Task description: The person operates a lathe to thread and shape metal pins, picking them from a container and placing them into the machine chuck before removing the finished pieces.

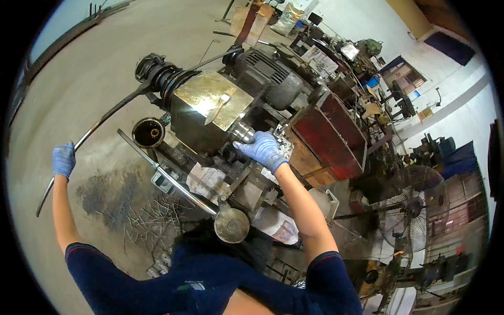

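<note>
My left hand (64,160), in a blue knit glove, is closed around a long dark metal lever bar (108,115). The bar slants from the machine's far-left end past my hand, its lower tip hanging free. Also gloved, my right hand (262,150) is at the right end of the machine's spindle, beside a shiny metal cylinder (241,130). Its fingers curl inward with the thumb along the near side; whatever is between them is hidden. On the brass-coloured top of the machine housing (191,92) lies a brush (218,107) with a pale tip.
A ribbed motor (268,76) stands behind the housing. Nearer are a round cup (148,132), a silver rod (181,187) and a round metal disc (231,226). Thin metal scraps (152,220) litter the floor. To the right are a red metal box (331,136) and a fan (412,207).
</note>
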The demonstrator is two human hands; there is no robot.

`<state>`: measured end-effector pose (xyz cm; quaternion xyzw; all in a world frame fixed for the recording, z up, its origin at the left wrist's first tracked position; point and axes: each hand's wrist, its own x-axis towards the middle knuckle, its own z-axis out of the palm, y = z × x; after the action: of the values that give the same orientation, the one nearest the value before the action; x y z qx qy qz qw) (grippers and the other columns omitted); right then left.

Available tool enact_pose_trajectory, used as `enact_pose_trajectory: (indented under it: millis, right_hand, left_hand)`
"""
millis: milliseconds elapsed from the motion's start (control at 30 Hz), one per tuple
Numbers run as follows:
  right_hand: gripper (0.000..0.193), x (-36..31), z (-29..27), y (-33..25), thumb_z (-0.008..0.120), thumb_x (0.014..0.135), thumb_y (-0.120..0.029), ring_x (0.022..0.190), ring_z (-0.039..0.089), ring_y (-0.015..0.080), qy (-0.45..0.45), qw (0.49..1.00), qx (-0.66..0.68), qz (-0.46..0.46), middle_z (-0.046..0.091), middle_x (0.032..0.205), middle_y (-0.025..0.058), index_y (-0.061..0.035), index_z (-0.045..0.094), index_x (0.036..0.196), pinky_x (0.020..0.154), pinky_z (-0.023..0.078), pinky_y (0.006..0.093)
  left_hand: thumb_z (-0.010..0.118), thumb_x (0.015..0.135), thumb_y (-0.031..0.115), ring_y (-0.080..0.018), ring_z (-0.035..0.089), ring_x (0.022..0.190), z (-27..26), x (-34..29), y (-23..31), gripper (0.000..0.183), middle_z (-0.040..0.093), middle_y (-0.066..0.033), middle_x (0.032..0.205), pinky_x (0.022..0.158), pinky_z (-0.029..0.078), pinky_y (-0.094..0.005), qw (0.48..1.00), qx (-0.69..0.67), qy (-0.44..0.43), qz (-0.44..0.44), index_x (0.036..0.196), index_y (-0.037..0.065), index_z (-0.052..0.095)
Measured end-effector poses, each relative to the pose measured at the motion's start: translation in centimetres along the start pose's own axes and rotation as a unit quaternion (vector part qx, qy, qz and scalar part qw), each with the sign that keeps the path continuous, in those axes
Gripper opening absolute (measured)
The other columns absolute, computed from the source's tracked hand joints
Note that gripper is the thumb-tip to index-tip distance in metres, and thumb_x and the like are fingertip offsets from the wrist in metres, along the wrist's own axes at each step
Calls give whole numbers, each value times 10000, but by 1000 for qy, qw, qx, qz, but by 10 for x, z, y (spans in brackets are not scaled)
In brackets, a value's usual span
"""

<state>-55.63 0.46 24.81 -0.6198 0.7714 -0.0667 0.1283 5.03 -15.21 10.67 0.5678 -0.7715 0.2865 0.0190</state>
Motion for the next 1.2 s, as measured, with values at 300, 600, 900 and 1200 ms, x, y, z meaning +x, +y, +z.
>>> enact_pose_trajectory:
  millis: [300,600,900,1200]
  right_hand:
    - [344,-79,-18,75,682,666,-396,715,572,281,306,942,53,-125,604,689,114,-53,663,660,705,427,391]
    - [328,-260,4,235,712,697,-321,659,632,231,262,938,64,218,649,711,137,1,661,730,649,480,322]
    - [617,-364,35,379,664,673,-433,1065,538,286,99,892,-185,400,549,1169,165,-80,546,1166,924,402,365]
    - [540,-388,63,447,615,670,-455,1144,462,316,-5,819,-151,554,554,1161,137,-128,578,1098,977,312,443]
  left_hand:
    - [526,851,261,-336,589,837,-23,8,167,283,613,-188,907,718,461,-403,819,-491,180,-237,999,31,595]
    - [542,730,313,-292,624,796,49,-16,313,247,651,-122,842,671,496,-365,934,-167,-225,222,839,129,666]
    - [586,741,275,-315,609,804,6,7,272,255,638,-130,922,722,477,-380,935,-259,-236,64,936,123,647]
    - [568,835,359,-157,527,461,-27,5,190,408,573,-96,641,418,428,-273,715,-641,-174,-218,999,-13,597]
